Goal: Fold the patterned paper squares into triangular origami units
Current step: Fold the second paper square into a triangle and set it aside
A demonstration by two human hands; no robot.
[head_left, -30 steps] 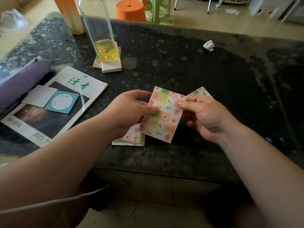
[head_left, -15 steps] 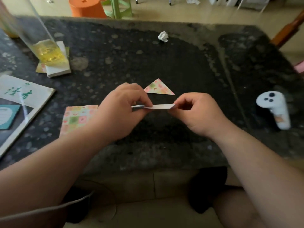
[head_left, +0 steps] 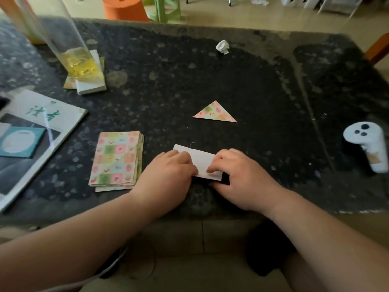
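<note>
One paper square [head_left: 201, 161] lies white side up on the dark table [head_left: 252, 85] near its front edge. My left hand [head_left: 168, 178] covers its left part with fingertips pressing it down. My right hand [head_left: 242, 178] presses on its right part, fingers bent over the near edge. A stack of patterned paper squares [head_left: 116, 161] rests just left of my left hand. One folded patterned triangle [head_left: 214, 113] lies flat farther back, apart from both hands.
A white controller [head_left: 368, 144] lies at the right. A magazine [head_left: 42, 131] with a teal notepad [head_left: 19, 142] sits at the left. A tall glass of yellow liquid [head_left: 73, 53] stands on a white pad. A crumpled white scrap [head_left: 222, 47] lies at the back.
The paper was held in the air between both hands; now it lies on the table, white side up, with both hands pressing on it. The view has shifted.
</note>
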